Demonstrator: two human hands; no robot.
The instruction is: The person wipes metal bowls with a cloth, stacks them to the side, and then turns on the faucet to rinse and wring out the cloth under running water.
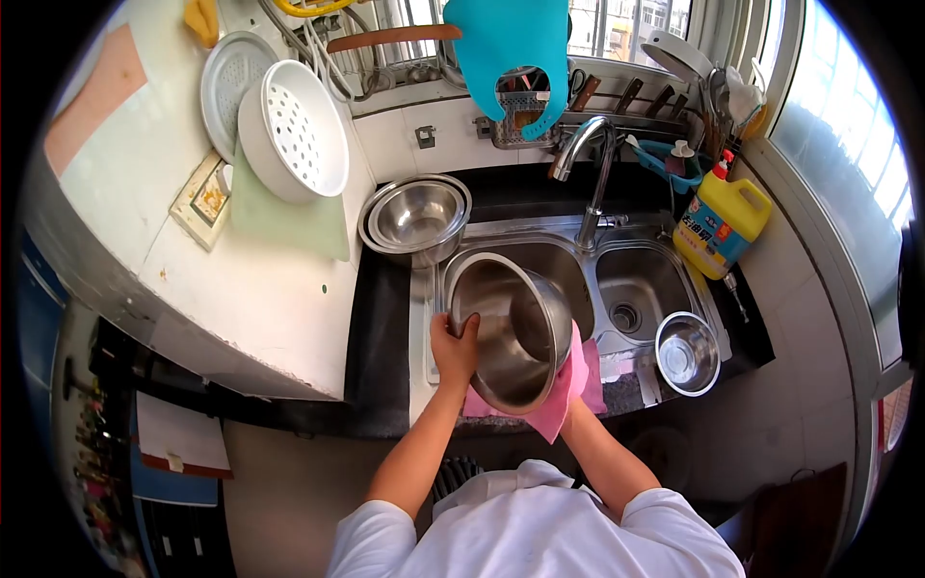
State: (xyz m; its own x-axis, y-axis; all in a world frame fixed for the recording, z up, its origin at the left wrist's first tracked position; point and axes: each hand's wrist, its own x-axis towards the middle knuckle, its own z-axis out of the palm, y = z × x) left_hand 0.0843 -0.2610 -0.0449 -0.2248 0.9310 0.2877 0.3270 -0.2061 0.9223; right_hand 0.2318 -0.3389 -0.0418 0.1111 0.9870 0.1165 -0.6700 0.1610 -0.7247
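A large stainless steel bowl (491,332) is tilted on its side over the front of the left sink basin, its opening facing me. My left hand (456,349) grips its left rim, thumb on the inside and fingers round the outside. On the bowl's right side, my right hand (575,408) holds a pink cloth (575,371) against the outer wall; the cloth hides most of its fingers. More pink cloth shows beneath the bowl along the counter's front edge.
A chrome faucet (599,183) stands behind the double sink (520,236). Nested steel bowls (416,252) sit left; a small steel bowl (687,354) and a yellow detergent bottle (721,223) sit right. A white colander (252,130) leans on the left wall. A teal silicone bib (511,58) hangs above.
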